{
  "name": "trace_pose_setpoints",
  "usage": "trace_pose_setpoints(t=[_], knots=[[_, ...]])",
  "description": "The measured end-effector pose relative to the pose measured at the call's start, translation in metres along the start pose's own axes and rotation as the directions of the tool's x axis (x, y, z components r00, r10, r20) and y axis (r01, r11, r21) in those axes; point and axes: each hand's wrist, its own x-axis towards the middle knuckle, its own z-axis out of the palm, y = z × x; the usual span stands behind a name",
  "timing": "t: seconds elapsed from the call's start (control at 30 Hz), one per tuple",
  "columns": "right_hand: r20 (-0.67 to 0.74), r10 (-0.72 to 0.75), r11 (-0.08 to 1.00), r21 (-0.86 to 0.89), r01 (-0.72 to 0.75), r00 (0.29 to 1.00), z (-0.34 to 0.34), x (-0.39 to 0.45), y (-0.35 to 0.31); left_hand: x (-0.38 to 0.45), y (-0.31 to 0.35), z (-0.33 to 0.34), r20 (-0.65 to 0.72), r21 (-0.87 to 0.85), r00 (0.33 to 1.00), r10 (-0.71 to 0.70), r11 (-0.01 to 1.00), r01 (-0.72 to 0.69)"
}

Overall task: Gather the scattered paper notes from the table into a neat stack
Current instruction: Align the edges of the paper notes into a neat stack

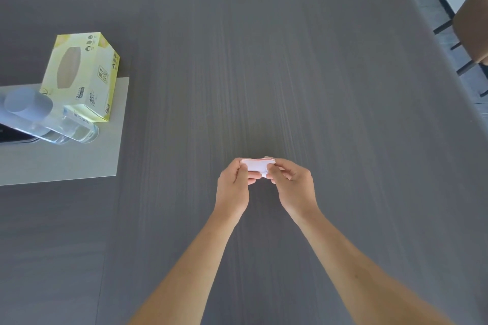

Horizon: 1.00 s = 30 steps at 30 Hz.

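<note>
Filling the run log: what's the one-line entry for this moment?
notes: gathered, held | left hand: gripping | right hand: gripping | table: no loose notes

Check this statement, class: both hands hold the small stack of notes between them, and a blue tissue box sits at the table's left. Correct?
Not quite. In the head view the tissue box is yellow, not blue. The rest holds: left hand and right hand hold the stack of notes between them.

You see even, soft daylight with faint shadows. Note wide-angle bending at the desk [317, 47] edges. The bottle [37, 116] appears blurred.
</note>
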Motion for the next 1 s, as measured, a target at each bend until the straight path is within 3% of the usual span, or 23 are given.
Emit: trace_pose_setpoints(t=[0.53, 0.73, 0.87, 1.0], knots=[[-0.048, -0.006, 0.998, 0.058, 0.009, 0.999, 0.010, 0.008, -0.007, 0.003, 0.000, 0.004, -0.048, -0.103, 0.998, 0.034, 0.994, -0.039], [0.089, -0.011, 1.000, -0.016, 0.012, 0.996, 0.001, 0.011, -0.008, 0.007, 0.005, -0.004, -0.008, -0.142, 1.000, 0.020, 0.990, -0.021], [0.064, -0.022, 0.998, -0.053, 0.025, 0.998, -0.004, 0.012, -0.007, 0.009, 0.009, -0.009, 0.059, -0.197, 0.998, -0.037, 0.979, 0.048], [0.042, -0.060, 0.998, -0.008, 0.060, 0.997, -0.003, 0.013, -0.007, 0.010, 0.006, -0.014, 0.062, -0.065, 0.998, 0.031, 0.998, -0.027]])
